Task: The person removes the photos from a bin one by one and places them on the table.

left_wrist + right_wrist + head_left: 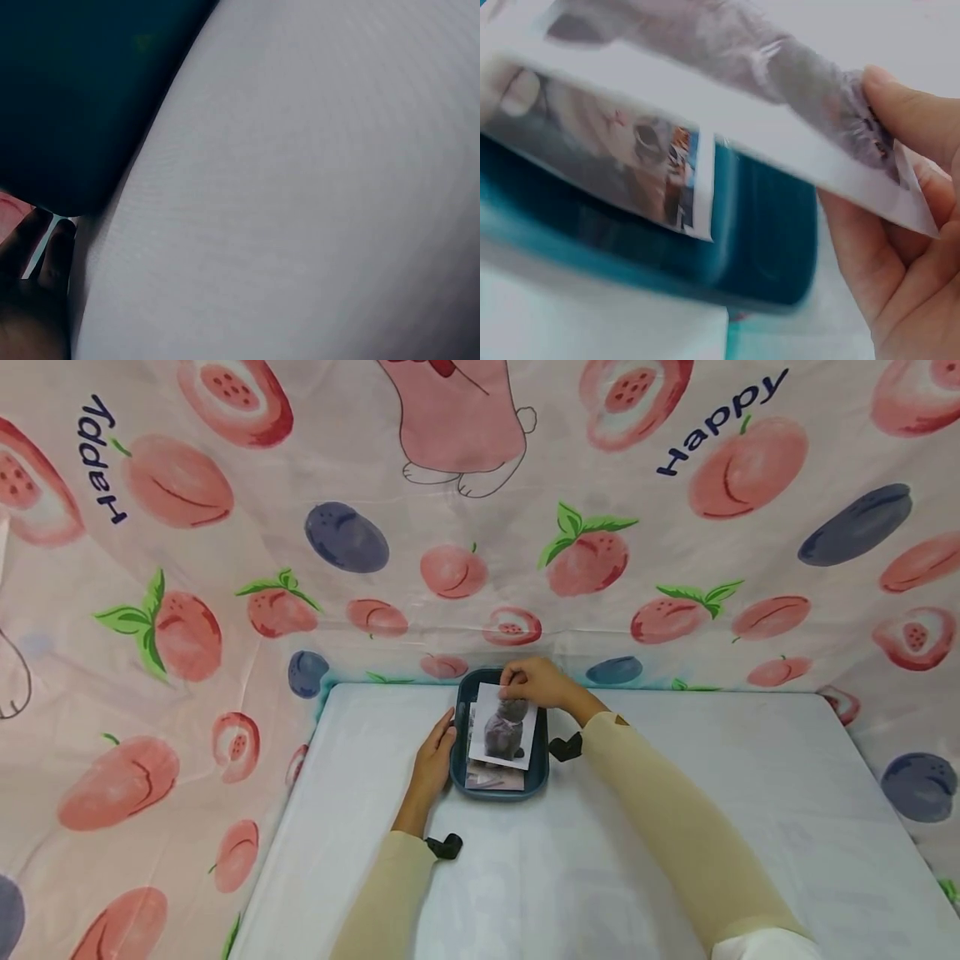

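On the left we have the left hand (433, 764), its fingers extended along the near-left side of the dark teal tray (537, 770) and clasping nothing; they seem to rest against the wall, though we can't be sure how firmly. Just below it, a black wrist device (444, 846) stands out over the white table (352, 760). The tray looks like smooth, rigid plastic, light enough, we judge, to slide if nudged, so its rim is the natural place to steady it. Inside lie lower photos (495, 779), slightly out of line with one another; we can't count them. Above them the cat photo (504, 739) is tilted over the tray, and we can't tell whether its near edge touches the pile. We expect it to be very light, thin and a little springy, slick on its printed face and easily creased, so a gentle pinch at the far edge suits it best. That is where the right hand (543, 683) has it, nipped between thumb and fingers. The tray's raised wall and the close-lying pile leave little room for fingertips underneath. Farther right come another black wrist device (566, 747), a beige sleeve (675, 827) and the fruit-printed cloth (918, 693).
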{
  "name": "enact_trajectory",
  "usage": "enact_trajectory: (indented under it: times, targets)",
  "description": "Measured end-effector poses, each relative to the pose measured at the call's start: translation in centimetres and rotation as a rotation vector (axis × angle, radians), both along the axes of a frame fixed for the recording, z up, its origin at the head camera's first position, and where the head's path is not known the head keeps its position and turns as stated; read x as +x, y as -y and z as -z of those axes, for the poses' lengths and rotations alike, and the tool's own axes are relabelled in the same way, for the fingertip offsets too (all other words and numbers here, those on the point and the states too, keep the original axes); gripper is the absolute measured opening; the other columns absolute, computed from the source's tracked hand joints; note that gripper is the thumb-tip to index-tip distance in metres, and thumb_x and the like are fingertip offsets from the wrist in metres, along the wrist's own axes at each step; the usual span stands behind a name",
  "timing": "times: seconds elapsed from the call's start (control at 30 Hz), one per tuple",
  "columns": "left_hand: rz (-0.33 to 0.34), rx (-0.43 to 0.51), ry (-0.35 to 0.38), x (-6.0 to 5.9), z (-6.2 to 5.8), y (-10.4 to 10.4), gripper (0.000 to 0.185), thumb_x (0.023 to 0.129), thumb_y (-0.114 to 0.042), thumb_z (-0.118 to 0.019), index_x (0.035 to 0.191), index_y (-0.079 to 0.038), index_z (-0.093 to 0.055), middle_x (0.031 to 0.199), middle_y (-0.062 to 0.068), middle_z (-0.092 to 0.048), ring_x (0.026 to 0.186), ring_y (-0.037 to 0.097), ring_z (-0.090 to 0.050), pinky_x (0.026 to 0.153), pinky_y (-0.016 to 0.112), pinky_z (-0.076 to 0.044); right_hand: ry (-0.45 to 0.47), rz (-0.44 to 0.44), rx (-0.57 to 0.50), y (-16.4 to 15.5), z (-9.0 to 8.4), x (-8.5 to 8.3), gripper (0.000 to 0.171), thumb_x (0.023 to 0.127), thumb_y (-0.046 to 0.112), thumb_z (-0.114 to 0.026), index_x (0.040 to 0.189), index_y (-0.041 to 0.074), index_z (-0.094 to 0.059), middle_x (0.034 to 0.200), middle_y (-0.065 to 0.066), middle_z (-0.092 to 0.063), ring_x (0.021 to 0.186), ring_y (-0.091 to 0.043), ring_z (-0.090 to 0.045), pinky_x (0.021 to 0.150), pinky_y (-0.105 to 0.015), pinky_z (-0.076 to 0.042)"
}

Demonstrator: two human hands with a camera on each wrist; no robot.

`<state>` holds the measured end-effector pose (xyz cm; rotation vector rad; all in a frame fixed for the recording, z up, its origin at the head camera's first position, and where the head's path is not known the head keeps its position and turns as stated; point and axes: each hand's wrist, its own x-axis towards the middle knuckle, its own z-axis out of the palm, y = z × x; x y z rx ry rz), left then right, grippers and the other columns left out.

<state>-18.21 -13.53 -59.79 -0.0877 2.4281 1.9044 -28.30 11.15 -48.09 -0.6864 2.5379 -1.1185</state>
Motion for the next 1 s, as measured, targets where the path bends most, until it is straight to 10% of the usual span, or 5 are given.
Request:
enact_trajectory:
  times: [0.4, 1.0]
  targets:
    - [-0.001, -0.015, 0.025, -0.1, 0.0, 0.0, 0.046, 0.107, -0.053, -0.044, 0.152, -0.046, -0.044, 0.160, -0.008, -0.044, 0.154, 0.021, -0.032, 0.127, 0.050, -0.026, 0.090, 0.149, -0.049, -4.9, -1.7, 0.7, 0.019, 0.094, 0.033, -0.075, 0.104, 0.017, -0.073, 0.102, -0.006, -0.071, 0.093, -0.025, -0.063, 0.075, -0.034, -0.053]
    - [0.011, -0.016, 0.018, -0.1, 0.1, 0.1, 0.045, 0.107, -0.054, -0.042, 0.151, -0.049, -0.043, 0.161, -0.011, -0.042, 0.155, 0.019, -0.030, 0.127, 0.050, -0.024, 0.068, 0.247, -0.063, -12.4, 1.7, 1.1, 0.023, 0.097, 0.033, -0.072, 0.110, 0.014, -0.075, 0.103, -0.009, -0.068, 0.097, -0.025, -0.060, 0.081, -0.034, -0.053]
